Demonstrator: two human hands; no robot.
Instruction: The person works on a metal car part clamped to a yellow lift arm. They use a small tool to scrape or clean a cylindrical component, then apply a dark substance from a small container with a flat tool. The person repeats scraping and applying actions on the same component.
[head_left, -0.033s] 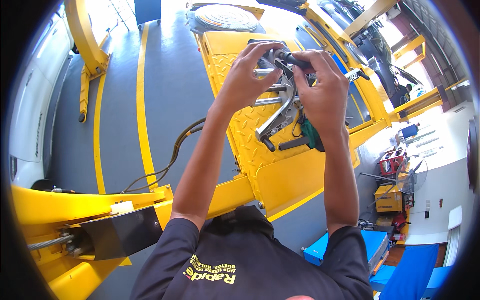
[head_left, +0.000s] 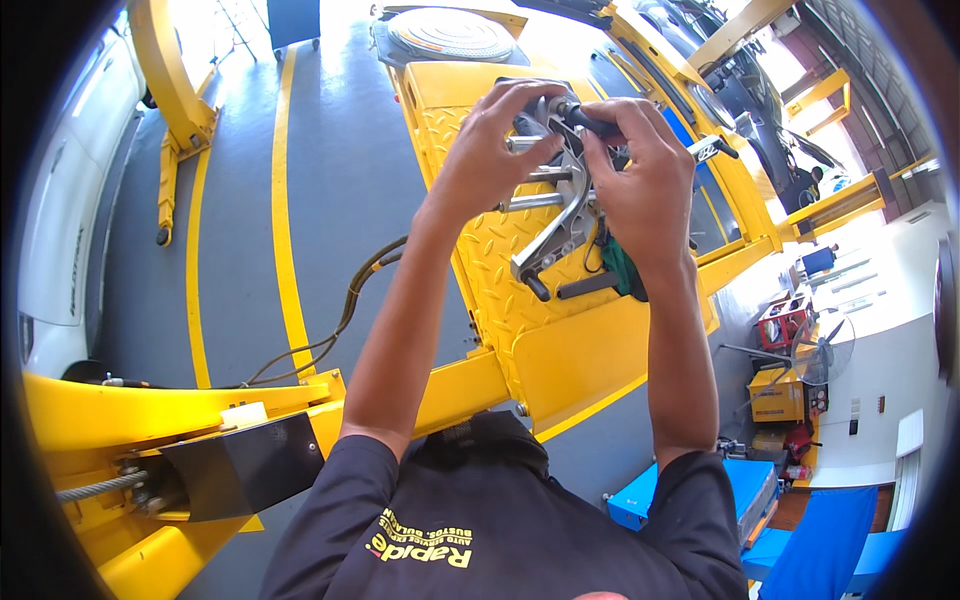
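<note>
A silver metal clamp with parallel rods, a curved arm and black tips lies over the yellow diamond-plate ramp. At its far end, my left hand is closed around the upper part, fingers over the top and thumb below. My right hand pinches a black cylindrical handle on the same clamp between thumb and fingers. Below my right wrist is a green piece, partly hidden by it, with a dark bar beside it. The hands cover part of the clamp's far end.
A round turntable plate sits beyond the ramp. Dark hoses run along the grey floor at left, near a yellow lift post and a white vehicle. At right are a fan and a blue box.
</note>
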